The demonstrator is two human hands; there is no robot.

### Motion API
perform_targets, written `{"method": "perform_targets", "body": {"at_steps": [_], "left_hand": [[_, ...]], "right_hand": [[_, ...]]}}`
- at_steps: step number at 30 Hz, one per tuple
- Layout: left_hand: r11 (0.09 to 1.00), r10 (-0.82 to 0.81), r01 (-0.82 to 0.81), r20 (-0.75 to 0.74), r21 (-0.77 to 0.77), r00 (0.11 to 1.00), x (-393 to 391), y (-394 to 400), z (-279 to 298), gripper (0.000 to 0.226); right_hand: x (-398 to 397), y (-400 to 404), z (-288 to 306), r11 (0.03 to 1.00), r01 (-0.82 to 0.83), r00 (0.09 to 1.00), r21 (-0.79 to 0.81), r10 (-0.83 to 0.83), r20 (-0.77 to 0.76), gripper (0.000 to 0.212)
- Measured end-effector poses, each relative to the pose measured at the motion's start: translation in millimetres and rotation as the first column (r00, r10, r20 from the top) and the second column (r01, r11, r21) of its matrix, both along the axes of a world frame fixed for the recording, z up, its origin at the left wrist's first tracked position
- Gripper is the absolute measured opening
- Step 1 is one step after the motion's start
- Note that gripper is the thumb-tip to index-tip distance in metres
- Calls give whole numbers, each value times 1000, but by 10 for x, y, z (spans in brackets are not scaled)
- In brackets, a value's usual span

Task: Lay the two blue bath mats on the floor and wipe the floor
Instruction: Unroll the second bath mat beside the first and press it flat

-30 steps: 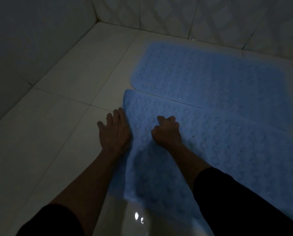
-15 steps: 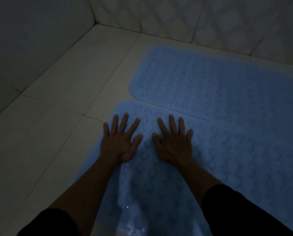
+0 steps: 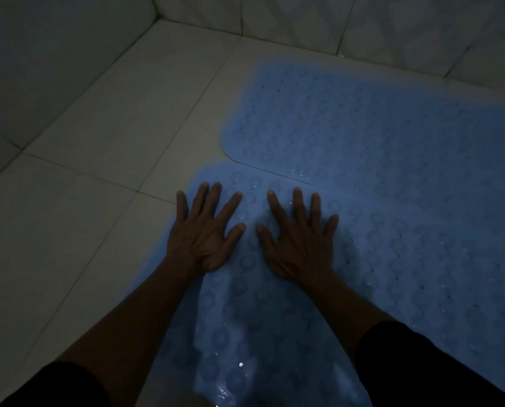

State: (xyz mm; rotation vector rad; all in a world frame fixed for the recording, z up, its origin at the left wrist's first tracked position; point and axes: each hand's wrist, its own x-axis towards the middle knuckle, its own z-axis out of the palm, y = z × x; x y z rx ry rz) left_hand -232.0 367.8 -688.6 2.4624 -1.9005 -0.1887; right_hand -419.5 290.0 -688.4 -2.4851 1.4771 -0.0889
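Observation:
Two blue bath mats with round suction bumps lie on the pale tiled floor in dim light. The far mat [image 3: 363, 124] lies flat near the back wall. The near mat [image 3: 421, 259] sits beside it, their long edges touching or slightly overlapping. My left hand [image 3: 204, 230] presses flat, fingers spread, on the near mat's left end. My right hand [image 3: 299, 233] presses flat next to it, fingers spread too. The near mat's part closest to me looks wet and rumpled.
Pale floor tiles [image 3: 104, 171] stretch to the left of the mats. Tiled walls [image 3: 333, 22] meet in a corner at the top and close the room on the left. Wet glints [image 3: 241, 364] show on the mat near the bottom edge.
A second ago my right hand was curled on the mat and my left lay at its edge. Both hands then spread flat on the near mat's end, which now lies flatter.

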Motion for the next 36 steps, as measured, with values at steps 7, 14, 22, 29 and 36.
{"method": "perform_targets", "body": {"at_steps": [7, 14, 22, 29, 36], "left_hand": [[996, -89, 89, -19, -10, 996, 23, 17, -54, 62], [996, -82, 83, -40, 14, 996, 31, -11, -10, 59], [996, -78, 80, -51, 43, 996, 18, -14, 14, 57], [974, 205, -188, -142, 123, 968, -341, 177, 79, 54], [979, 200, -197, -85, 44, 976, -821, 1102, 32, 58]], "right_hand": [[-26, 35, -55, 998, -35, 998, -54, 32, -53, 72], [-7, 4, -29, 999, -31, 996, -40, 27, -84, 71], [1, -16, -40, 999, -36, 997, -24, 34, -66, 71], [-10, 121, 27, 996, -26, 998, 84, 30, -49, 66], [-507, 976, 2, 993, -113, 994, 19, 113, 4, 67]]}}
